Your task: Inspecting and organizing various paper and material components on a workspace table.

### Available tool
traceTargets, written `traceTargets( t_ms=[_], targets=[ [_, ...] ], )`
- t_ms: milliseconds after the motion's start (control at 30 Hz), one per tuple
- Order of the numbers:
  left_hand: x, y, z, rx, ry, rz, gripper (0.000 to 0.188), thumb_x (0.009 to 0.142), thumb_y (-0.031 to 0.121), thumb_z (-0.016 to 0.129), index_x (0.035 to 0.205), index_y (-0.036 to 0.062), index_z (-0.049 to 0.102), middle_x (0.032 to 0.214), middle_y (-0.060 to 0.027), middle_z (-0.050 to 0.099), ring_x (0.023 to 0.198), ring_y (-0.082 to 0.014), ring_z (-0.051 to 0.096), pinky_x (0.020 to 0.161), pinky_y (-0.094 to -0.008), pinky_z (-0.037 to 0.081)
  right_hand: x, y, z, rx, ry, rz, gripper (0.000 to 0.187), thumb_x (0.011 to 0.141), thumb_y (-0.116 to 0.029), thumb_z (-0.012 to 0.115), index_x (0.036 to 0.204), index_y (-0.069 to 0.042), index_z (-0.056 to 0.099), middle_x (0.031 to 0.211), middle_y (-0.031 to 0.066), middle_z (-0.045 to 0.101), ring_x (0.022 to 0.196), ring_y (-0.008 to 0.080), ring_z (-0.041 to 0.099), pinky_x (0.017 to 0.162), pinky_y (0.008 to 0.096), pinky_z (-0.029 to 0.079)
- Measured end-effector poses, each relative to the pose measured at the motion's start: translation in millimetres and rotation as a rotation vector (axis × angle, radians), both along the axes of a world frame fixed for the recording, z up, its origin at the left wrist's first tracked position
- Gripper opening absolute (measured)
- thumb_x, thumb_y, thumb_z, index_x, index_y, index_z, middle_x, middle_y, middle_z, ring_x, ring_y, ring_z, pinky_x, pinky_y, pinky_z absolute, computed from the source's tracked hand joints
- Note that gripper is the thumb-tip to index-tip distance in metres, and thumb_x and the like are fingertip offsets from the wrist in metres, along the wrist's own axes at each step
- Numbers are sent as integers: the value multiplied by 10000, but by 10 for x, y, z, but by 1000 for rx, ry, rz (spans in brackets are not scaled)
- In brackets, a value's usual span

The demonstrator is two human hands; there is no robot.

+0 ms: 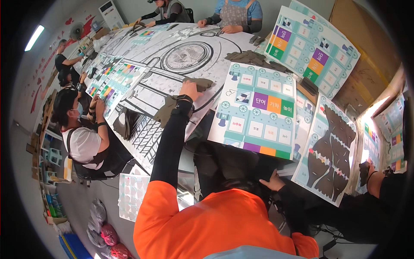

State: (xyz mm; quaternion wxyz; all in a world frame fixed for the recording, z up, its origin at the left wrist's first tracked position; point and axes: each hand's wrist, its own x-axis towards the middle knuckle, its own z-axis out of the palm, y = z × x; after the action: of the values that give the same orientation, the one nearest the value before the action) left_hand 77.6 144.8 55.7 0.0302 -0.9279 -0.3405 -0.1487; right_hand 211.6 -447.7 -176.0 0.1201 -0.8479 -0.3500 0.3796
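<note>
My left hand (pixel 189 90) reaches far over the table, its fingers curled at a small pile of flat olive-brown pieces (pixel 204 83). More brown pieces (pixel 165 113) lie beside my left forearm. Low on the right, my right hand (pixel 272 181) has its fingers apart and holds nothing. It is just below a large printed sheet (pixel 254 113) with pale blue train drawings and purple, orange and green blocks. To its right lies another sheet (pixel 328 155) covered with dark brown cut shapes.
A wide printed covering with a car drawing (pixel 194 58) spans the table. Stacked sheets (pixel 315 47) lean at the back right near cardboard (pixel 362 64). Co-workers sit along the left (pixel 84 144) and far sides (pixel 241 13); another person's hand (pixel 370 175) is at the right.
</note>
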Motion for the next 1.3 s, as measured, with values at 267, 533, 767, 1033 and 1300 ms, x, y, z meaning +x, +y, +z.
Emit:
traceTargets(
  t_ms=[267,533,767,1033,1300],
  targets=[
    [-25,126,257,-227,96,-4,555,724,468,832,994,-9,745,1034,-210,716,1008,-376,669,906,-438,531,-8,296,223,-203,0,42,1339,837,-736,616,1500,195,-80,1546,489,68,1461,544,254,1195,449,332],
    [101,-169,320,-67,179,-33,584,846,378,696,1393,204,591,1265,-235,611,1156,-390,611,973,-469,513,-75,215,300,-138,-9,28,1373,820,-740,645,1464,260,-42,1536,501,72,1475,553,199,1195,456,319],
    [170,-130,241,-30,96,26,545,797,455,792,1223,132,685,1180,-176,635,1082,-363,654,899,-454,547,-126,165,171,-127,-82,-19,1420,780,-754,677,1471,252,-48,1516,480,208,1431,509,346,1151,436,385],
    [153,-37,119,-67,81,26,561,799,480,774,1222,120,696,1154,-199,631,1126,-382,609,932,-464,522,-205,201,523,-122,-55,-102,1402,781,-765,668,1503,209,-37,1502,468,260,1416,504,373,1126,453,413],
    [247,38,171,-185,50,-29,569,830,401,760,1322,140,647,1242,-234,553,1194,-434,529,1036,-473,466,-184,150,369,-108,-114,-79,1416,767,-790,658,1498,220,-14,1482,457,307,1358,506,447,1072,454,461]
  ],
)
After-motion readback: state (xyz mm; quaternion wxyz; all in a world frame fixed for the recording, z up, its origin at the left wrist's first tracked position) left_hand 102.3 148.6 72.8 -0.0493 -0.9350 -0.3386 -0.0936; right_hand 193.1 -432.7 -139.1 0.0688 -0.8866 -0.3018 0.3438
